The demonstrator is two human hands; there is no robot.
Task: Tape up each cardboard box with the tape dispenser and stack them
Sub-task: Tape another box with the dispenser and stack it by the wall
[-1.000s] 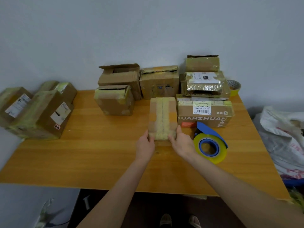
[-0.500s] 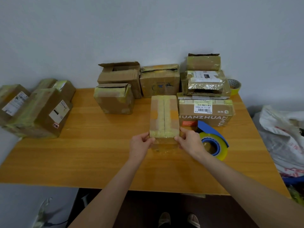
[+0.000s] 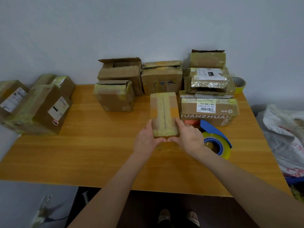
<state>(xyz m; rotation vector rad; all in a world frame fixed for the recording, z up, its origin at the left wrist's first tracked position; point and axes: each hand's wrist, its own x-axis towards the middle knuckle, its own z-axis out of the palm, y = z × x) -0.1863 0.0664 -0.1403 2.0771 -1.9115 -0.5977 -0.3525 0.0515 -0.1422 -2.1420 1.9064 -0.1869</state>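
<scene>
Left hand (image 3: 146, 141) and right hand (image 3: 189, 137) are grasping the taped box (image 3: 164, 112) at its near end, beside the tape dispenser (image 3: 219, 146).

Soft, even, rather dim indoor light comes from above, leaving only faint shadows beside the boxes (image 3: 115, 97). The grey wall (image 3: 148, 22) darkens toward the corners. Tape on the narrow box (image 3: 164, 112) shows a mild sheen. The wide lens bows the table (image 3: 82, 145) edges; detail is slightly soft.
</scene>
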